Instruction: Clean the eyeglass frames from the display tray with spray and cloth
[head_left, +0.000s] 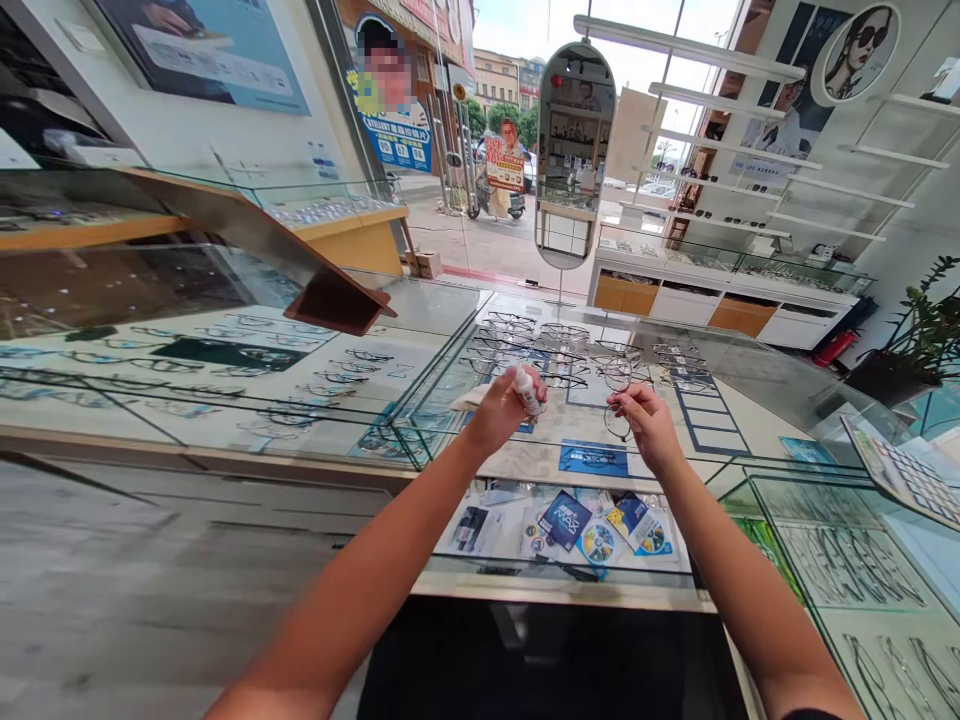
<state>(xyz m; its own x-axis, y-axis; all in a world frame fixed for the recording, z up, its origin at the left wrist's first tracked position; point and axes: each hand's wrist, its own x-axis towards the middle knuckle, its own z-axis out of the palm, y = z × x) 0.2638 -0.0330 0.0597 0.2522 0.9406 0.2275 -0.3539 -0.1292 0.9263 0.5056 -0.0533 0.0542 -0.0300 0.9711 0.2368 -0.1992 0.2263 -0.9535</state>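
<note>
Hands raised over the glass display counter (pixel 525 460). Left hand (pixel 504 408) has its fingers curled tight round a small white bottle (pixel 528 390), cap end toward the right. Right hand (pixel 649 425) pinches thin-rimmed glasses (pixel 618 398) between thumb and fingertips, near the bottle but apart from it. Lenses possibly dry, too small to tell. Pale cloth (pixel 469 399) by the left hand looks unused.

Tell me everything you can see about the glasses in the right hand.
The glasses have a thin, dark, metal-looking frame with roundish clear lenses. The right hand pinches them at its fingertips above the glass counter, turned sideways so one lens sits above the other. Nothing else touches them; the left hand, holding a small white bottle, is apart to the left.
</note>
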